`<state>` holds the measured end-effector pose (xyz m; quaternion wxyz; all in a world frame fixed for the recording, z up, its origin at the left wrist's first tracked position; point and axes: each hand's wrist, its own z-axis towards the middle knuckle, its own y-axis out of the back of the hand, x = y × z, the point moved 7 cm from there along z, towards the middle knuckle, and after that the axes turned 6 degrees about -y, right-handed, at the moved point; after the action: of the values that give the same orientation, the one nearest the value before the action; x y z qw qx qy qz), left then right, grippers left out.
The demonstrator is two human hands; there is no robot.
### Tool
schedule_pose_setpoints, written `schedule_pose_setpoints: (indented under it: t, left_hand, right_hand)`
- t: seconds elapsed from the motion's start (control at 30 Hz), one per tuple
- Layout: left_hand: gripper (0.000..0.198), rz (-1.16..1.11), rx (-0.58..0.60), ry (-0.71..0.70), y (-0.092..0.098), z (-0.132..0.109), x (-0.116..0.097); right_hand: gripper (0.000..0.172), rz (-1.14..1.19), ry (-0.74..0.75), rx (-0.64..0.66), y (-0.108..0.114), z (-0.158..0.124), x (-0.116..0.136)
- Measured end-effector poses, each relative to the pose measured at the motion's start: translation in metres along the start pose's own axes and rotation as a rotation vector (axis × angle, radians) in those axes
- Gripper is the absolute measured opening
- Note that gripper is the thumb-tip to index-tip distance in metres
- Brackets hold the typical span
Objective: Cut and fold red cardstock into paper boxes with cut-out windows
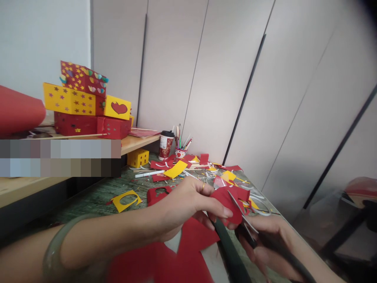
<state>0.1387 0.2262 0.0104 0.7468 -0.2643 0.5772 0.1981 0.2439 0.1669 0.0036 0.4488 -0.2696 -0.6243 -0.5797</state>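
My left hand (pixel 191 200) pinches a small piece of red paper (pixel 228 200) between thumb and fingers; a ring sits on one finger and a grey-green bangle is on the wrist. My right hand (pixel 265 243) grips black-handled scissors (pixel 244 224), whose blades are parted and bite into the red piece's right edge. Both hands hover above larger red sheets (pixel 194 239) lying at the table's near edge.
Red and yellow paper scraps (pixel 176 169) litter the green tabletop (pixel 97 196). A yellow cut-out frame (pixel 126 200), a white pen (pixel 149 173), a paper cup (pixel 166 144) and a pen holder (pixel 181 151) stand further back. Decorated red and yellow boxes (pixel 85 102) are stacked on a wooden shelf at the left.
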Motion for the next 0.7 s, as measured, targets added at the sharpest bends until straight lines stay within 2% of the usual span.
schedule_pose_setpoints:
  t: [0.07,0.17,0.3,0.5,0.7]
  left_hand:
    - [0.011,-0.009,0.02,-0.005,0.0,0.0,0.0]
    - [0.013,-0.008,0.026,0.006,-0.001,0.0,0.001]
    - [0.013,0.009,0.024,-0.011,-0.003,0.0,0.001]
    - [0.015,0.035,0.029,-0.021,-0.002,0.0,0.002]
    - [0.021,0.072,0.092,-0.059,-0.009,-0.002,0.0]
  right_hand:
    - [0.035,0.03,-0.057,0.015,0.0,0.003,-0.007]
    - [0.037,0.066,-0.015,0.031,0.002,0.006,-0.011]
    - [0.03,0.126,0.0,0.145,-0.003,0.006,-0.013]
    - [0.029,0.241,-0.095,-0.001,-0.002,-0.002,-0.008]
    - [0.033,0.218,-0.122,0.058,-0.006,-0.003,-0.012]
